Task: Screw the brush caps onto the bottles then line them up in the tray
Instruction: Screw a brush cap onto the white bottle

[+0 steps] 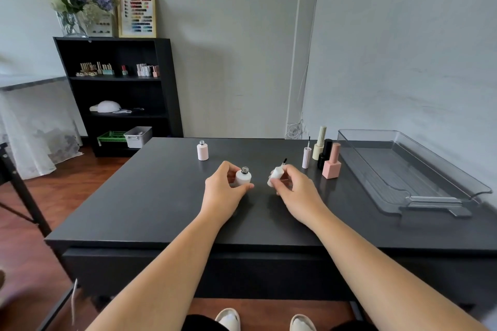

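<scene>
My left hand (pixel 224 188) grips a small white bottle (pixel 244 176) with a bare threaded neck, upright on the dark table (pixel 150 212). A white brush cap (pixel 276 174) sits in my right hand (pixel 293 187), tilted with its black brush tip pointing up and away, a short gap right of the bottle. A pale pink open bottle (pixel 202 151) stands further back to the left. An upside-down ribbed pink brush cap (pixel 306 156) stands beside three capped bottles: cream (pixel 319 144), black (pixel 325 153) and salmon pink (pixel 332 162). The clear plastic tray (pixel 419 191) lies at the right.
A black shelf unit (pixel 118 94) with small bottles, a white lamp and bins stands behind the table at the left. A wall runs close behind the tray. A black stand (pixel 24 196) is at the left of the table.
</scene>
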### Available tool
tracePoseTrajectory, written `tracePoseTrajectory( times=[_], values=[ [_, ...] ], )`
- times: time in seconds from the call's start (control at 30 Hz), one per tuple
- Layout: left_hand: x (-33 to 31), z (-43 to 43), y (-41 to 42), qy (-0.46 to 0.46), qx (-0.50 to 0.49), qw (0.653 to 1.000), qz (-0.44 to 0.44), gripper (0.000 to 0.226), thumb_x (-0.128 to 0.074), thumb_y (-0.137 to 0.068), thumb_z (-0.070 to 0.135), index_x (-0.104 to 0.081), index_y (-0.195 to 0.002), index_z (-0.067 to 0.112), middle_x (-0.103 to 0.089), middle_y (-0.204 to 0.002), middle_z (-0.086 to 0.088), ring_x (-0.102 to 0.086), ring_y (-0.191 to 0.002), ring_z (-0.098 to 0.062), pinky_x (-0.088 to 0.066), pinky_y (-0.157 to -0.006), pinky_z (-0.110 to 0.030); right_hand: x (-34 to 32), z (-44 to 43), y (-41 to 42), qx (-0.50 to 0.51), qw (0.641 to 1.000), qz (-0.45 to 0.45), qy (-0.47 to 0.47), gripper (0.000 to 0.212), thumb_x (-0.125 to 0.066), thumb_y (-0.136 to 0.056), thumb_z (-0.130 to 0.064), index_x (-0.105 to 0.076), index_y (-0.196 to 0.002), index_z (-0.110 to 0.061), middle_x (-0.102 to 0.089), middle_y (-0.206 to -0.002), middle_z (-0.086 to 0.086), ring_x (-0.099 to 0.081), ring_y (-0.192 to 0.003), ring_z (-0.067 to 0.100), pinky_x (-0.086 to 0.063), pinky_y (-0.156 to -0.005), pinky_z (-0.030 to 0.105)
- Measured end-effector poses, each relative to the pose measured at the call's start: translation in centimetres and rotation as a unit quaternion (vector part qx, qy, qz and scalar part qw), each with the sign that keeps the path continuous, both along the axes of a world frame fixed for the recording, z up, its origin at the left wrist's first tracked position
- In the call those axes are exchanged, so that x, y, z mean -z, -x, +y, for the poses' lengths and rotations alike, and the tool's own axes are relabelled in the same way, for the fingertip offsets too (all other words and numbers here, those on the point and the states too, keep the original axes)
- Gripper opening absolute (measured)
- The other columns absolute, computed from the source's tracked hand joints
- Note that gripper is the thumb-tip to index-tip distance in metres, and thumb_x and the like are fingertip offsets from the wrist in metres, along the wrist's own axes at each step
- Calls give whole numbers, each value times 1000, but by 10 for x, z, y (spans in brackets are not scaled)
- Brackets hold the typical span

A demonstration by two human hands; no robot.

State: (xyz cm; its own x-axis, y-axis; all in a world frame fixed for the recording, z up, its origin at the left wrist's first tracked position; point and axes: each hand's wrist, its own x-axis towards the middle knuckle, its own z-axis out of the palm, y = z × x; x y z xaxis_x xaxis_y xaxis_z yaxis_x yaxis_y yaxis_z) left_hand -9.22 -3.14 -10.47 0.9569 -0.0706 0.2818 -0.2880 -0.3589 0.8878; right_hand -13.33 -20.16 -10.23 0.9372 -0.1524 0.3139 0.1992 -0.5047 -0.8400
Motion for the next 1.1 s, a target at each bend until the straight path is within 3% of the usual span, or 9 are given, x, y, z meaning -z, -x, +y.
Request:
tracePoseTrajectory(
  times=[0.07,0.17,0.27,0.53,0.83,1.1],
  values=[
    [-1,0,0,-4,5,1000,-3,28,-79,-72,20,-57,-87,27,-63,-90,15,-59,-86,-5,-42,-68,-13,1,0,1,-3,1000,-2,-29,9,-50,-95,-23,-59,-98,-22,-69,-90,-5,-67,-86,11,-52,-78,26],
    [-2,0,1,-10,9,1000,-8,28,-78,-74,20,-59,-91,30,-61,-90,18,-57,-85,-4,-46,-67,-19,2,-2,1,10,1000,-9,13,22,-42,-98,-35,-60,-106,-26,-63,-81,-5,-61,-76,9,-42,-61,11],
    [-3,0,2,-17,13,1000,-12,29,-77,-74,18,-62,-95,30,-60,-91,18,-57,-83,-7,-49,-65,-25,2,-5,1,20,999,-27,32,22,-43,-97,-39,-63,-101,-30,-56,-73,-7,-50,-66,4,-37,-56,12],
    [-3,2,2,-24,12,999,-30,31,-75,-74,14,-62,-95,34,-60,-94,18,-58,-82,-7,-39,-66,-13,2,-4,5,57,996,-65,-14,10,-64,-84,-25,-68,-75,-23,-52,-55,-11,-45,-50,-2,-35,-49,7],
    [-3,1,1,-38,19,998,-43,33,-75,-74,11,-62,-95,34,-59,-95,15,-58,-85,-10,-41,-69,-14,2,-2,5,56,996,-62,23,10,-66,-78,-19,-63,-69,-20,-53,-56,-7,-45,-50,1,-37,-49,9],
    [-2,0,2,-65,28,995,-65,33,-73,-72,6,-64,-94,30,-58,-92,15,-55,-84,-5,-39,-72,-11,3,0,4,44,995,-74,53,3,-68,-81,-20,-69,-83,-21,-61,-73,-7,-51,-62,4,-38,-57,7]
  ],
)
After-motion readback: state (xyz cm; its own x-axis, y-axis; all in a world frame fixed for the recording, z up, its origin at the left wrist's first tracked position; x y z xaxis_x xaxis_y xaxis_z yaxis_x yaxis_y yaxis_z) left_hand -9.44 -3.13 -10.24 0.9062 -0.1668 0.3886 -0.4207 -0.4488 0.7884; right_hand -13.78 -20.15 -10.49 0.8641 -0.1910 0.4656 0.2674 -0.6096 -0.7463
